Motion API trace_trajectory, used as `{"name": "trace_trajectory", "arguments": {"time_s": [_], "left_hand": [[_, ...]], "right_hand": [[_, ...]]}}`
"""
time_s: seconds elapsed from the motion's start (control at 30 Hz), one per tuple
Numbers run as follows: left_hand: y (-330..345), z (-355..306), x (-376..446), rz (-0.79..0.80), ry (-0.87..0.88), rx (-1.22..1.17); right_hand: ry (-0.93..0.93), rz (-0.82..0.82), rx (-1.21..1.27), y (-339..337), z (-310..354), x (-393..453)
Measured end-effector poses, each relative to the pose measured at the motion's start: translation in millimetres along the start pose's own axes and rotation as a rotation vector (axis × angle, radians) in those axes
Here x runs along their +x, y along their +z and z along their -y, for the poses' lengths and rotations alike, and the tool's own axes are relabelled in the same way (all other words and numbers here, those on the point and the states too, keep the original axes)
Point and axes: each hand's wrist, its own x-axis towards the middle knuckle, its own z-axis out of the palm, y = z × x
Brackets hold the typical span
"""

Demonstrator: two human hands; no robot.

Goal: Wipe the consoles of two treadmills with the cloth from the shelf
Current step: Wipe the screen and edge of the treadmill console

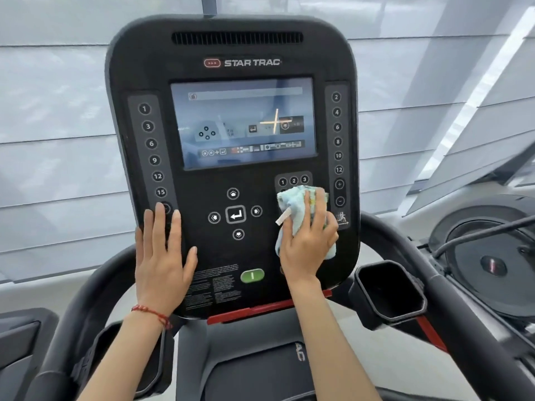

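Observation:
A black treadmill console [231,53] fills the middle of the view, with a lit screen [243,123], number buttons down both sides and arrow keys below. My right hand [307,244] presses a light blue cloth [292,201] against the console's lower right keypad, fingers spread over the cloth. My left hand [162,256] lies flat and open on the console's lower left, beside the left button column. A red thread bracelet is on the left wrist. The cloth hides most of the small keypad under it.
A black cup holder [390,293] sits right of the console, another [121,357] at lower left. Curved black handrails [434,279] run on both sides. A green button [252,275] is at the console's bottom. Another machine [492,261] stands to the right. Window blinds are behind.

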Motion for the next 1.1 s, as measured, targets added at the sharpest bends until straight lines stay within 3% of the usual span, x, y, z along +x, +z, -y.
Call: {"name": "trace_trajectory", "arguments": {"time_s": [0.1, 0.2, 0.37, 0.43, 0.5, 0.6, 0.67, 1.1], "left_hand": [[0, -2, 1, 0.010, -0.014, -0.001], [-1, -3, 2, 0.023, -0.026, 0.003], [1, -3, 2, 0.018, -0.027, 0.017], [2, -3, 2, 0.013, -0.024, 0.023], [2, -3, 1, 0.014, -0.030, 0.017], [1, -3, 1, 0.014, -0.025, 0.012], [2, -4, 2, 0.008, -0.021, 0.011], [2, -9, 1, -0.051, -0.032, -0.008]], "right_hand": [[0.231, -0.076, 0.144, -9, -10, 14], [0.285, -0.086, 0.164, -5, 9, 13], [-0.115, 0.056, 0.016, 12, 31, -26], [-0.178, 0.044, -0.009, 12, 22, -22], [-0.051, -0.014, 0.026, 8, 12, -9], [0.363, -0.128, 0.207, -1, -4, 25], [0.502, -0.189, 0.254, -5, -14, 44], [0.610, -0.050, 0.205, -12, 0, 54]]}}
